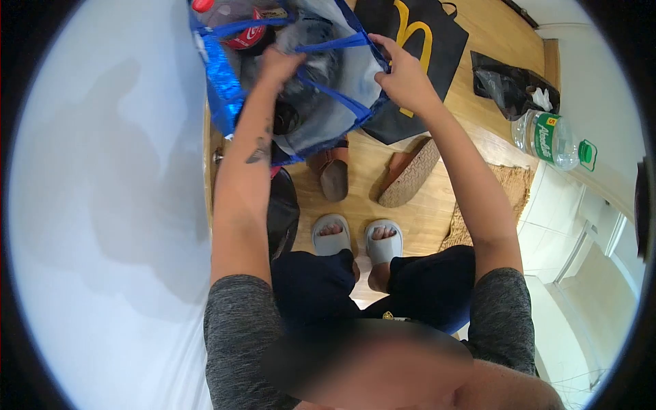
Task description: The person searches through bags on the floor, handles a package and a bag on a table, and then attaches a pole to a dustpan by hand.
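A large bag [352,72] with blue trim and blue straps stands with its mouth open at the top of the head view. My left hand [279,67] reaches down into it, near a blue strap, and its fingers are mostly hidden or blurred. At the bag's right rim, my right hand [404,76] has its thumb and fingers closed on the edge. Inside, a red-capped cola bottle [249,33] lies at the upper left. Beside my left hand is clear, crumpled-looking plastic [318,58], whose kind I cannot make out.
A black bag with a yellow logo [418,44] lies right of the blue-trimmed bag. Brown sandals [408,174] rest on the wooden floor before my feet. A large water bottle [550,140], a black plastic bag [509,85] and a woven mat [502,198] are at the right. A white wall [102,205] borders the left.
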{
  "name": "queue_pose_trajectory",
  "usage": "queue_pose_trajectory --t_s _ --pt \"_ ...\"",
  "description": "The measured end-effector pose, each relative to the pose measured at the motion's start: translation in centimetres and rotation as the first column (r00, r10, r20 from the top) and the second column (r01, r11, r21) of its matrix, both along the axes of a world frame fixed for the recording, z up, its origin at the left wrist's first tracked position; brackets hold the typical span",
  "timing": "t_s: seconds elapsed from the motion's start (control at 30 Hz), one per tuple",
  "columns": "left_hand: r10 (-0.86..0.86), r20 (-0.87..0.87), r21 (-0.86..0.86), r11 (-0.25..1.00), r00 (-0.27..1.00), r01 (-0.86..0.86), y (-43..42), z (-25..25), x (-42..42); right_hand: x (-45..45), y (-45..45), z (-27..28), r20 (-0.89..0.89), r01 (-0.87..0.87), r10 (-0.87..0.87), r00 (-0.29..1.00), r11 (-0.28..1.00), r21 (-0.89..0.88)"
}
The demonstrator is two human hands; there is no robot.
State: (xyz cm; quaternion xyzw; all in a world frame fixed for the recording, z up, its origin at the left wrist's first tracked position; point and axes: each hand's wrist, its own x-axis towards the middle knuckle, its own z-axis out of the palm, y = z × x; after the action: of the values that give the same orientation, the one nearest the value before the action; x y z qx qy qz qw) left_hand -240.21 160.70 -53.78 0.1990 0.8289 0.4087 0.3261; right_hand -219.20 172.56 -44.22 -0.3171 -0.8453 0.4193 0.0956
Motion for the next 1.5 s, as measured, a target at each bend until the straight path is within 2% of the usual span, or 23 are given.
queue_pose_trajectory --t_s 0.07,0.1,0.13,0.23,0.3,0.4,0.47,0.57,0.63,0.67,0.73,0.8,0.87,1.0,1.07,1.17,1.2,1.23,1.27,1.3,1.37,1.4,1.5 --pt "0.152 0.057 0.159 0.974 0.987 -0.159 0.2 3.5 -1.6 0.3 0.3 0.1 -0.021 0.006 -0.006 1.000 1.000 0.013" --pt "0.085 -0.048 0.083 0.993 0.995 -0.081 0.4 4.1 -3.0 0.3 0.5 0.2 -0.039 0.007 -0.007 0.999 1.000 -0.013" --pt "0.074 0.033 0.184 0.980 0.997 -0.078 0.4 5.3 -3.3 0.4 0.5 0.3 -0.055 0.008 -0.010 0.998 0.999 -0.041" --pt "0.031 -0.106 0.155 0.988 0.994 -0.014 0.8 4.5 -4.9 0.2 0.4 0.6 -0.047 0.017 -0.016 0.999 1.000 0.010" --pt "0.014 -0.544 0.060 0.998 0.839 0.022 1.2 4.8 -4.5 -0.1 0.3 0.6 -0.058 0.024 -0.024 0.998 1.000 0.000" --pt "0.109 -0.643 0.129 0.991 0.758 -0.033 2.5 3.9 -2.8 -0.6 -0.1 0.2 -0.073 0.031 -0.032 0.997 0.999 -0.005" --pt "0.151 -0.620 0.239 0.971 0.770 0.002 3.5 2.6 -1.5 -1.2 -0.4 0.2 -0.079 0.031 -0.031 0.996 1.000 0.003" --pt "0.054 -0.487 0.143 0.990 0.872 0.018 3.8 -0.5 0.3 -2.4 -0.6 0.2 -0.127 0.026 -0.024 0.992 1.000 0.008" --pt "-0.387 -0.186 -0.019 0.920 0.903 0.390 3.5 -4.3 0.7 -3.1 -0.5 -0.7 -0.228 0.035 -0.017 0.973 0.997 0.075" --pt "-0.388 -0.187 -0.019 0.920 0.903 0.391 3.4 -4.1 0.6 -3.2 -0.6 -0.6 -0.228 0.036 -0.018 0.973 0.996 0.075" --pt "-0.519 0.037 0.017 0.855 0.854 0.519 3.1 -2.6 0.6 -3.0 -0.8 -0.3 -0.161 0.053 -0.053 0.985 0.999 -0.001" --pt "-0.555 0.055 -0.120 0.822 0.830 0.557 2.2 0.3 -0.5 -2.6 -0.5 -0.5 -0.120 0.062 -0.065 0.991 0.998 -0.029" --pt "-0.676 -0.205 -0.267 0.734 0.708 0.624 0.8 2.1 -2.0 -2.2 -0.2 -0.7 -0.084 0.074 -0.079 0.993 0.996 -0.056" --pt "-0.810 -0.155 -0.429 0.571 0.565 0.700 -1.2 7.3 -5.5 -1.6 0.6 -0.8 -0.231 0.129 -0.175 0.957 0.971 -0.200" --pt "-0.683 -0.255 -0.425 0.715 0.684 0.555 -2.5 9.5 -6.9 -1.3 1.7 -1.6 -0.287 0.173 -0.255 0.924 0.944 -0.280" --pt "-0.676 -0.171 -0.428 0.707 0.717 0.563 -3.9 14.3 -5.3 0.2 5.0 -3.5 -0.169 0.284 -0.296 0.940 0.955 -0.089" --pt "-0.695 -0.025 -0.481 0.638 0.718 0.601 -4.0 16.8 -3.0 0.5 5.7 -4.4 -0.169 0.279 -0.291 0.941 0.956 -0.092" --pt "-0.693 0.123 -0.523 0.563 0.711 0.639 -4.0 18.7 -0.3 0.6 6.0 -5.9 -0.073 0.397 -0.393 0.917 0.917 0.047" --pt "-0.757 0.349 -0.238 0.498 0.552 0.834 -5.1 18.2 0.8 0.4 6.2 -7.2 0.004 0.487 -0.497 0.868 0.851 0.198" --pt "-0.768 0.392 -0.394 0.357 0.506 0.847 -5.7 19.2 3.1 0.2 6.1 -8.1 0.089 0.455 -0.470 0.878 0.879 0.143" --pt "-0.920 0.240 -0.316 0.227 0.309 0.921 -8.7 18.9 6.3 0.0 4.9 -9.8 0.165 0.425 -0.458 0.874 0.883 0.200" --pt "-0.955 0.107 -0.424 0.206 0.275 0.882 -9.7 19.8 7.9 -0.2 4.5 -10.4 0.239 0.389 -0.451 0.860 0.883 0.263" --pt "-0.957 0.020 -0.548 0.232 0.290 0.804 -11.2 20.9 9.6 0.2 6.1 -11.3 0.423 0.290 -0.314 0.850 0.949 0.122"
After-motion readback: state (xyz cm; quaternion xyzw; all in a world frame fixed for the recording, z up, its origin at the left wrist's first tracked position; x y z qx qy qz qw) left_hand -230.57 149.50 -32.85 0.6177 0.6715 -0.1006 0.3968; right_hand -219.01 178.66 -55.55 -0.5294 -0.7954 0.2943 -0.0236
